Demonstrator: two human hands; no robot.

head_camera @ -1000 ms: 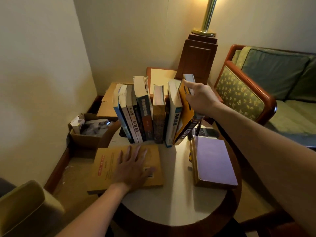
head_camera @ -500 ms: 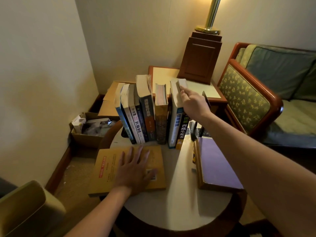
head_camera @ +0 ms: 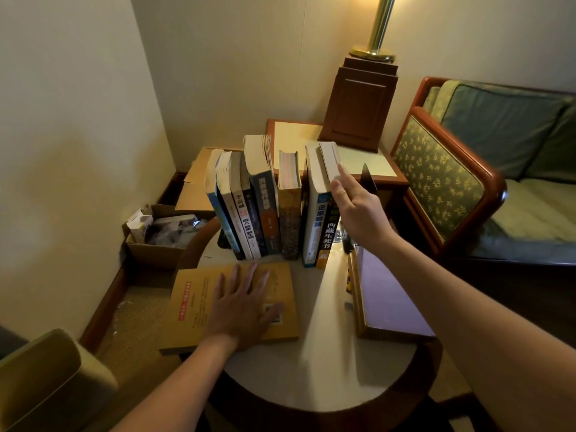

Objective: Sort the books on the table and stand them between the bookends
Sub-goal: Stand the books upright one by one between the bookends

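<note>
Several books stand upright in a row (head_camera: 268, 207) at the back of the round table (head_camera: 327, 378). The rightmost standing book (head_camera: 328, 222) has a dark spine with yellow characters. My right hand (head_camera: 358, 213) has straight fingers that touch this book's top right edge. A black bookend (head_camera: 367, 179) rises just behind that hand; another dark bookend (head_camera: 223, 240) shows at the row's left foot. My left hand (head_camera: 246, 307) rests flat, fingers spread, on a yellow book (head_camera: 193, 310) lying at the table's left front. A purple-covered book (head_camera: 386, 297) lies flat on the right.
A cardboard box (head_camera: 156, 241) of clutter sits on the floor left of the table, with flat cardboard (head_camera: 199, 182) behind it. A wooden side table (head_camera: 299, 135) carries a lamp base (head_camera: 361, 104). An armchair (head_camera: 452, 179) stands right; a chair back (head_camera: 40, 378) is near left.
The leaning book at the row's right end now stands upright against the others. My right hand has let go of it and now only touches it with straight fingers. My left hand has stayed put.
</note>
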